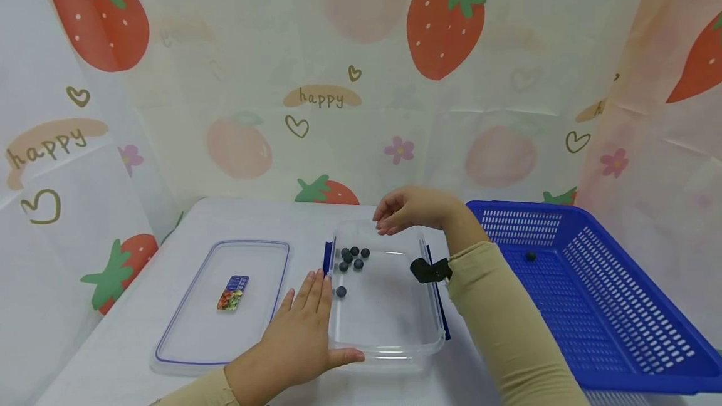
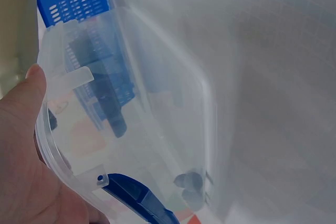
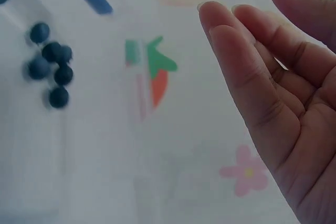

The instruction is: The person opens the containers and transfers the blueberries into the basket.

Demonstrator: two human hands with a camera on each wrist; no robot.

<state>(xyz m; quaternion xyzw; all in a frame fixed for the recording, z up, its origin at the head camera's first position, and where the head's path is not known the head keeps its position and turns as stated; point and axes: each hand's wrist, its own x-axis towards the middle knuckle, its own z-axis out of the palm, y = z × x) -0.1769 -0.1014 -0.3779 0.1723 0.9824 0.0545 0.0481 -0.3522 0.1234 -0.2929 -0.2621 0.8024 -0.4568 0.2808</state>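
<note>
A clear plastic box [image 1: 389,352] with blue side clips stands in the middle of the table, several dark blueberries [image 1: 358,264] lying toward its far left part. My left hand [image 1: 296,340] rests against the box's left wall with straight fingers, its thumb stretched over the near left corner. The left wrist view shows the thumb on the rim of the box. Above the far end of the box hovers my right hand [image 1: 420,207], fingers loosely bent. In the right wrist view nothing lies between the fingers of this right hand [image 3: 283,87], and the blueberries [image 3: 63,75] are off to one side.
To the right stands a blue slotted basket [image 1: 564,213] with a single blueberry [image 1: 530,256] in it. A clear lid [image 1: 192,337] with a blue seal and a colourful label [image 1: 233,293] lies on the left. A strawberry-patterned curtain [image 1: 372,143] closes off the back.
</note>
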